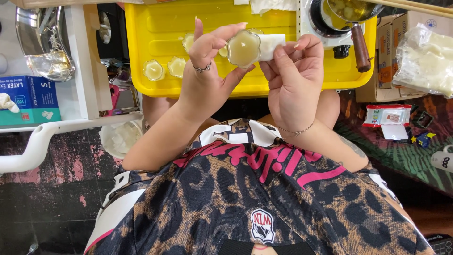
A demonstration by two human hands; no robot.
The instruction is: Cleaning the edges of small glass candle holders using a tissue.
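A small flower-shaped candle cup (243, 47), filled with pale wax, is held above the yellow tray (155, 28). It is pinched at its rim by the left hand (207, 71), while a folded white tissue (272, 45) is pressed against its side by the right hand (295, 75). The cup is judged light, thin-walled and slippery; the rim offers the safest hold. Three similar cups (154, 70) rest on the tray, near a saucepan (349, 12).

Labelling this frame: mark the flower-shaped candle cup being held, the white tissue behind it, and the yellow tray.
flower-shaped candle cup (244, 48), head view, on its wax surface.
white tissue (272, 45), head view, on the folded end showing.
yellow tray (155, 28), head view, on its bare floor.
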